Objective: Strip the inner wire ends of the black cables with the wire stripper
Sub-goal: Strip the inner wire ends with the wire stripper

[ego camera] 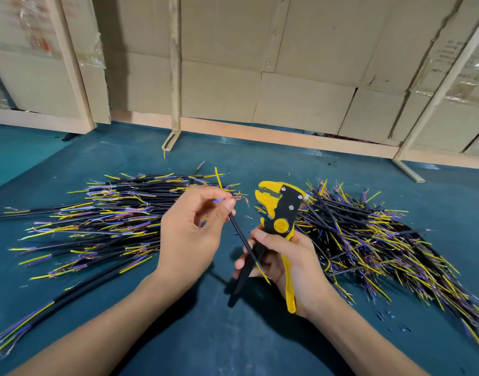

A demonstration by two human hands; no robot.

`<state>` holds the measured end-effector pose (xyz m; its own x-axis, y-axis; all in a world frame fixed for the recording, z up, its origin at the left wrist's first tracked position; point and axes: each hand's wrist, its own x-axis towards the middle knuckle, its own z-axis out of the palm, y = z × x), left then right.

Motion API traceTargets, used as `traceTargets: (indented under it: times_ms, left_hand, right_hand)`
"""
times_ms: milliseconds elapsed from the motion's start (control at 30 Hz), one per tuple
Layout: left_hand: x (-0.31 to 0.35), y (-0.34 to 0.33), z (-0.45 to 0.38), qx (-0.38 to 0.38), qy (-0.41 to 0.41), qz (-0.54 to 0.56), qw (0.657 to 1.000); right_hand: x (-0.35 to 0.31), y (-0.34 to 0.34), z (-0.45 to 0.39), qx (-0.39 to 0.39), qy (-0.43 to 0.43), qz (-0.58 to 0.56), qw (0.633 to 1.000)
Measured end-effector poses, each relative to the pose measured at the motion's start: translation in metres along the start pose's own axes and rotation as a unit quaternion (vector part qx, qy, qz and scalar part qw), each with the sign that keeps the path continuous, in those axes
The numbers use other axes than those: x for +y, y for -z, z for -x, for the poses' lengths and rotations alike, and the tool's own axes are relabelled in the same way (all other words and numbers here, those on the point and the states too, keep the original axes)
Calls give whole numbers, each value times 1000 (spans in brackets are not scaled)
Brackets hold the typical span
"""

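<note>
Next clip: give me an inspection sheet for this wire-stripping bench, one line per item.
Surface: dark teal mat, bare in front.
Job's things: yellow-and-black wire stripper, head up, no wire in it.
Clutter: small insulation scraps on the mat near the right pile.
Hands: left hand pinches one black cable near its top; right hand grips the stripper handles.
Cables: left pile and right pile, yellow and blue inner wires showing.
Surroundings: cardboard panels in wooden frames behind.
</note>
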<state>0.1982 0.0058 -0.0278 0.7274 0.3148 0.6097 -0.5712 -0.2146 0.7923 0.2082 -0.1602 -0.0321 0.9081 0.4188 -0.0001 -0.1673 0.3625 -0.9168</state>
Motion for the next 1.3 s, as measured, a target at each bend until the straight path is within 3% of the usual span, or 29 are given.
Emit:
traceTargets:
  times_ms: [67, 267, 367, 500, 767, 1300]
  left_hand:
    - [1, 5, -5, 20, -61, -51, 997]
    - [0, 21, -20, 42, -235, -163, 957]
    - [-1, 29, -25, 53, -270, -184, 944]
    - [5, 35, -29, -2, -374, -271, 887]
    - [6, 27, -21, -31, -351, -248, 903]
    - [13, 21, -16, -23, -345, -252, 904]
  right_hand:
    - [-2, 2, 3, -35, -11, 11, 999]
    - [-6, 2, 8, -30, 37, 102, 994]
    - [-5, 0, 10, -14, 62, 116, 991]
    - [-8, -3, 13, -17, 63, 106, 992]
    - [-2, -7, 21, -66, 82, 125, 987]
    - [0, -8, 21, -54, 143, 150, 977]
